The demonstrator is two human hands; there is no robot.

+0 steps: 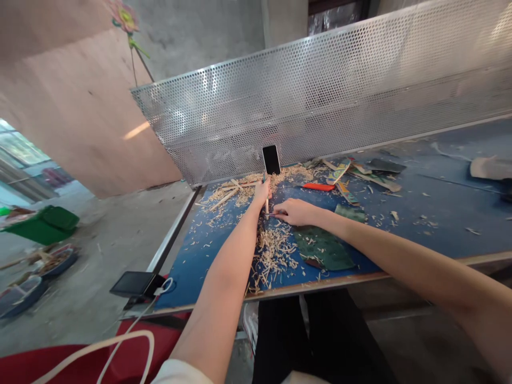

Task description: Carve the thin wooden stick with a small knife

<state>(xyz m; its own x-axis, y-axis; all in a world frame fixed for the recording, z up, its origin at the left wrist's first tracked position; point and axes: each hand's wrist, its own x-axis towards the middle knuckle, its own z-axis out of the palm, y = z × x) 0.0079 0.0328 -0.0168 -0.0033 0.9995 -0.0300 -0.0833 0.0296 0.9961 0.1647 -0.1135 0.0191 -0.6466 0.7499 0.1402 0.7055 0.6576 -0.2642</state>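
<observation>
My left hand (262, 192) is closed around a slim pale wooden stick (267, 207), which points down toward me. Just to the right, my right hand (295, 212) pinches a small thin metal blade (271, 215), laid across the stick's lower end. Most of the blade is hidden by my fingers, so its exact kind does not show. A heap of curled wood shavings (275, 253) lies on the blue tabletop (232, 240) below both hands. Under my right wrist is a dark green sheet (326, 248) dusted with shavings.
A phone (271, 159) leans against the perforated metal screen (240, 117) at the back. Shavings and wooden strips (224, 200) lie left. To the right are a red-orange tool (318, 186) and sandpaper-like pieces (386, 166). A black device (137, 284) sits at the left corner.
</observation>
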